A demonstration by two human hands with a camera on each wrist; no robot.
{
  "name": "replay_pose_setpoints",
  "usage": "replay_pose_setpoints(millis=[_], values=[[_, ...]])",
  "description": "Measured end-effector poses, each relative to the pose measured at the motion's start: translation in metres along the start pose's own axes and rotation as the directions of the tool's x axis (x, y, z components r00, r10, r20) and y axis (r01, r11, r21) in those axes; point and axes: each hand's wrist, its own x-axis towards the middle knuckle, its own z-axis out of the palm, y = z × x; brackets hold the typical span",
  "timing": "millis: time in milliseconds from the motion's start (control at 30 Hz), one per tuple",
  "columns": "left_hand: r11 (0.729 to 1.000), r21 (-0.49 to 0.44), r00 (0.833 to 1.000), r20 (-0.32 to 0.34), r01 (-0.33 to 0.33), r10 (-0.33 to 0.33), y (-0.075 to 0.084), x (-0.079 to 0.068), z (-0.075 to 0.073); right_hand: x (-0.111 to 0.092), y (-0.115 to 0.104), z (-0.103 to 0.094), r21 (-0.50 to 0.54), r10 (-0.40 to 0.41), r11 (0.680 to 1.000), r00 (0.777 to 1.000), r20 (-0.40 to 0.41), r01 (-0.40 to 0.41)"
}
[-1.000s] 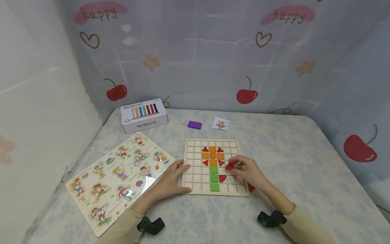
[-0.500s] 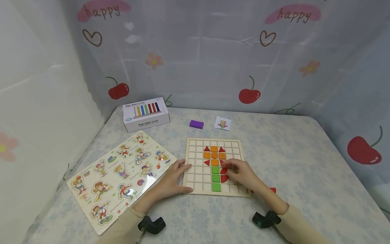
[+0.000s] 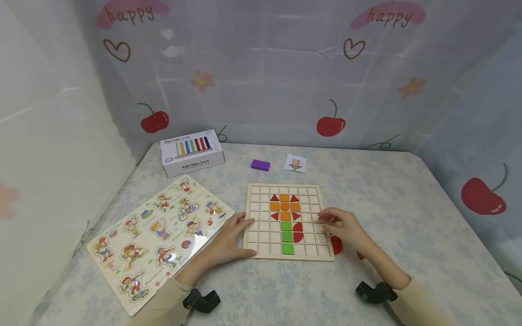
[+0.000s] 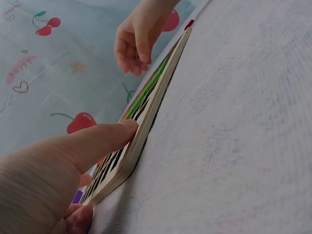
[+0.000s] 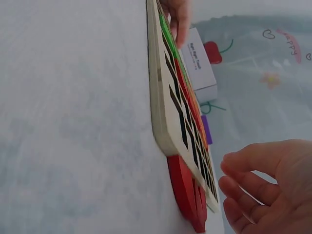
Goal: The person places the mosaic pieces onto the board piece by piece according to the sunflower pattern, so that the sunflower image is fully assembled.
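Note:
A wooden grid board (image 3: 264, 237) lies on the table. Orange pieces (image 3: 284, 198), small red triangles (image 3: 274, 198) and a column of green squares (image 3: 287, 237) sit in its cells. Two red quarter-circles (image 3: 298, 237) lie one above the other, right of the green column. My left hand (image 3: 231, 238) rests along the board's left edge, its thumb on the rim in the left wrist view. Over the right edge hovers my right hand (image 3: 344, 226), fingers loosely bent and holding nothing. Loose red pieces (image 5: 183, 190) lie by the board's right side, partly hidden by that hand in the head view.
A picture puzzle board (image 3: 159, 244) lies at the left, close to my left forearm. Farther back are a white box (image 3: 193, 158), a purple block (image 3: 260, 165) and a small pattern card (image 3: 295, 163). A printed curtain (image 3: 261, 68) hangs behind the table.
My right hand has put a red quarter-circle in the cell above the other one, let go, and drawn back to the right. The left hand has kept its place on the board.

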Motion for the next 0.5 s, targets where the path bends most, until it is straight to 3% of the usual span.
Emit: replay_pose_setpoints(millis=[267, 500], values=[[1.000, 0.003, 1.000, 0.004, 0.014, -0.014, -0.002, -0.001, 0.000, -0.028, 0.016, -0.012, -0.078, 0.013, 0.997, 1.000, -0.003, -0.013], [1.000, -0.004, 1.000, 0.005, 0.015, -0.015, -0.001, -0.001, 0.000, -0.030, 0.025, -0.012, -0.067, 0.026, 0.997, 0.998, -0.051, -0.030]])
